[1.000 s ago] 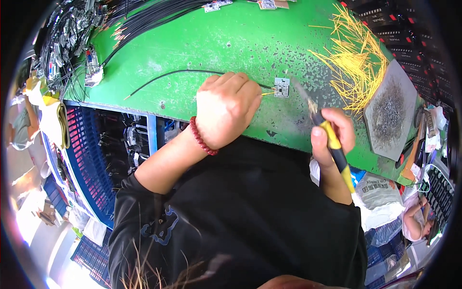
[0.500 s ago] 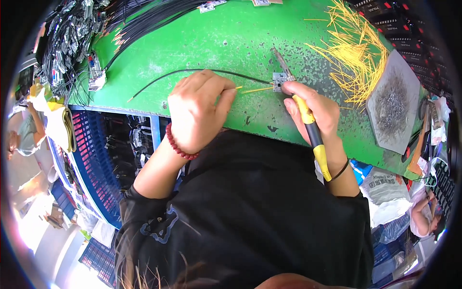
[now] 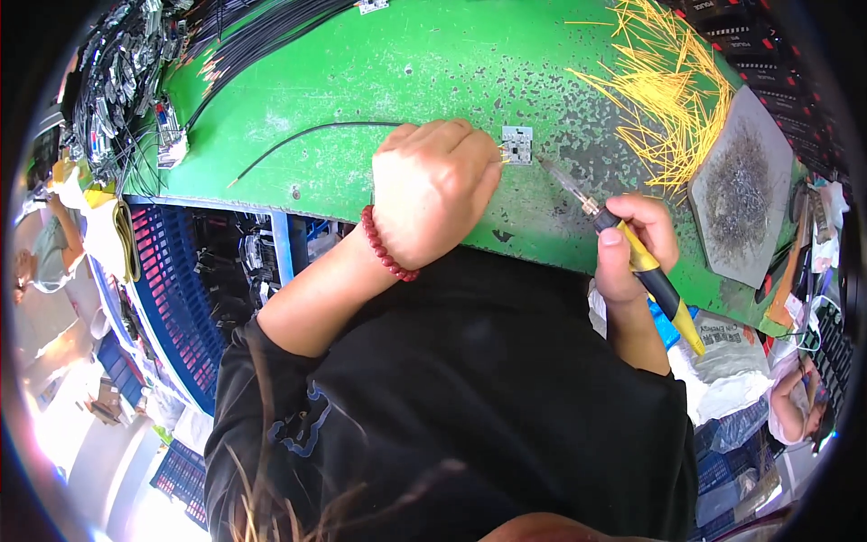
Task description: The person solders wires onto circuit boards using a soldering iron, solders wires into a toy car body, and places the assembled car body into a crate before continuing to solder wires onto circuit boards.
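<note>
My right hand (image 3: 637, 244) grips a yellow and black soldering iron (image 3: 657, 282), its metal tip pointing up-left, just right of a small white circuit board (image 3: 517, 146). The board lies on the worn green table (image 3: 433, 81). Against the board's left side, my left hand (image 3: 438, 185) is closed with its back up. Its fingertips, and what they hold, are hidden under the hand. A black cable (image 3: 307, 132) curves across the table and runs in under that hand.
Loose yellow wires (image 3: 673, 108) lie in a pile at the right, beside a grey hexagonal plate (image 3: 741, 190) with dark residue. Bundled black cables (image 3: 262, 41) and connector parts (image 3: 126, 81) crowd the far left. A blue crate (image 3: 167, 280) stands below the left table edge.
My left hand has moved right, up to the board, covering the yellow wire ends seen earlier. My right hand has drawn the soldering iron back down and right, off the board.
</note>
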A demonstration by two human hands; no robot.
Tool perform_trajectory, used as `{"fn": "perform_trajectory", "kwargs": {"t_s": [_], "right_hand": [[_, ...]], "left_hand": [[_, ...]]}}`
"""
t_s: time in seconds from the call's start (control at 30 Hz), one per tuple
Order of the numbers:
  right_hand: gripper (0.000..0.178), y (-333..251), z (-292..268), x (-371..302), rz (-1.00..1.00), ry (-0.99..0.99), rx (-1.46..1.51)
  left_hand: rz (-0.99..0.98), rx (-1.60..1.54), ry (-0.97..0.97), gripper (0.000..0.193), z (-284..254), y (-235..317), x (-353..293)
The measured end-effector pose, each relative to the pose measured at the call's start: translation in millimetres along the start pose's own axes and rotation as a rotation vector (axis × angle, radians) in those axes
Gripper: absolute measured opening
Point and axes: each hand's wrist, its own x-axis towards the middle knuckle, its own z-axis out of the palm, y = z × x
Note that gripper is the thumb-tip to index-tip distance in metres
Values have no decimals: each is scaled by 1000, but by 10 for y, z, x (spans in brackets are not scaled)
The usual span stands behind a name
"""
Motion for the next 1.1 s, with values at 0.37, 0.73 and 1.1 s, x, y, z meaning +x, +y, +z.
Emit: {"fn": "perform_trajectory", "kwargs": {"t_s": [0.37, 0.73, 1.1], "right_hand": [[20, 26, 12, 82, -26, -95, 5], [18, 29, 52, 104, -31, -158, -4], [32, 31, 251, 186, -123, -150, -68]], "left_hand": [[-3, 33, -31, 12, 4, -4, 43], [4, 71, -48, 12, -5, 7, 36], [10, 55, -60, 11, 0, 18, 37]]}}
